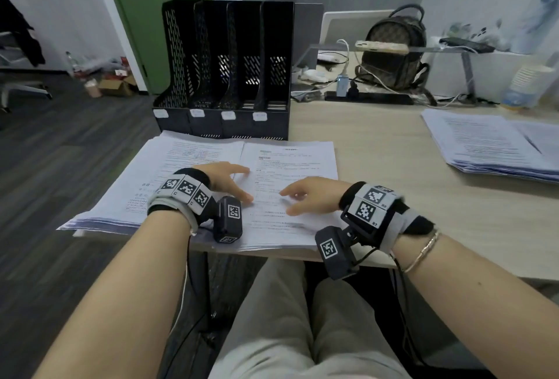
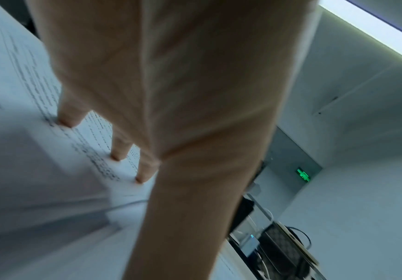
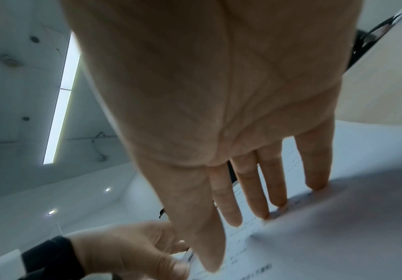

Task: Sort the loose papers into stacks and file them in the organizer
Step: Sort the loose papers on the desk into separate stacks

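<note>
A person's left hand (image 1: 225, 180) and right hand (image 1: 311, 195), fingers spread, are pressing fingertips onto printed papers (image 1: 290, 166) lying beneath them, a black organizer (image 1: 225, 73) standing beyond.

Three paper piles (image 1: 290, 166) can be counted on the surface (image 1: 378, 151) (two overlapping, one apart), plus one black organizer (image 1: 223, 76) with four slots, one backpack (image 1: 393, 51), two hands (image 1: 230, 179).
</note>
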`<control>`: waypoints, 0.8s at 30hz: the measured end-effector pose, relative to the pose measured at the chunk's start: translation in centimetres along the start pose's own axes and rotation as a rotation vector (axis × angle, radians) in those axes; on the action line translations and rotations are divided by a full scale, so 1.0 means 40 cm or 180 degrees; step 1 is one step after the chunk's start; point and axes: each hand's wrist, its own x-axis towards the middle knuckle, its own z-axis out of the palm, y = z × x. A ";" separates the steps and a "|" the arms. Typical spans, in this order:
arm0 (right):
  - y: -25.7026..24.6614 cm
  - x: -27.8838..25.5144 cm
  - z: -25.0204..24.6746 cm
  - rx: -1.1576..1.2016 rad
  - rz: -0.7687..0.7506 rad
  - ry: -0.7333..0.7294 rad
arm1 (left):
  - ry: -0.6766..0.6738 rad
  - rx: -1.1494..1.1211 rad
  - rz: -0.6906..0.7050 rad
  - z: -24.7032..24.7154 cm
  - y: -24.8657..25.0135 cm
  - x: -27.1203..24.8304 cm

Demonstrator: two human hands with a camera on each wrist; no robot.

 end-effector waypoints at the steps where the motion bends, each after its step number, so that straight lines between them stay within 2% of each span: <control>1: 0.007 -0.004 -0.002 -0.0033 0.0011 0.0002 | -0.0008 0.0078 -0.0014 0.007 0.011 -0.001; 10: 0.101 -0.068 -0.001 -0.0314 0.0154 0.0033 | -0.0017 0.0520 0.0034 0.056 0.158 -0.012; 24: 0.285 -0.233 0.013 -0.0075 0.0870 0.0345 | 0.0023 0.0652 0.0199 0.143 0.454 0.031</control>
